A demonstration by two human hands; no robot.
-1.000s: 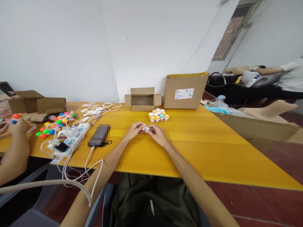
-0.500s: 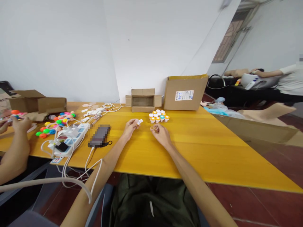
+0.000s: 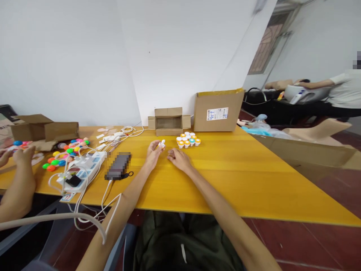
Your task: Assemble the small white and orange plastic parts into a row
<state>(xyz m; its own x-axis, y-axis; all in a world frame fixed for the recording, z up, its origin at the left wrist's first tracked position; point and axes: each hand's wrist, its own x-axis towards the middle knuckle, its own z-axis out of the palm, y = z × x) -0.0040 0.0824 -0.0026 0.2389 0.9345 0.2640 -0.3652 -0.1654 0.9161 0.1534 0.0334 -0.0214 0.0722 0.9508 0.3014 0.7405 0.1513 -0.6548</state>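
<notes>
My left hand (image 3: 152, 155) is closed around a small white piece (image 3: 161, 144), held up over the table between thumb and fingers; its exact kind is too small to tell. Close by on the right, my right hand (image 3: 178, 159) has its fingers curled together, and whatever they may hold is hidden. The two hands are near each other but apart. Just beyond them stands a tight cluster of small capped containers (image 3: 188, 140), white with orange, white and blue tops.
A small open carton (image 3: 169, 131) and a large taped box (image 3: 218, 111) stand at the wall. Left are a power strip (image 3: 87, 173) with cables, a dark phone-like device (image 3: 119, 165) and colourful balls (image 3: 55, 162). A co-worker's hand (image 3: 25, 155) works at far left.
My right hand has moved left, closer to my left hand. My left hand has shifted slightly left with the white piece still in it. The camera view has shifted a little.
</notes>
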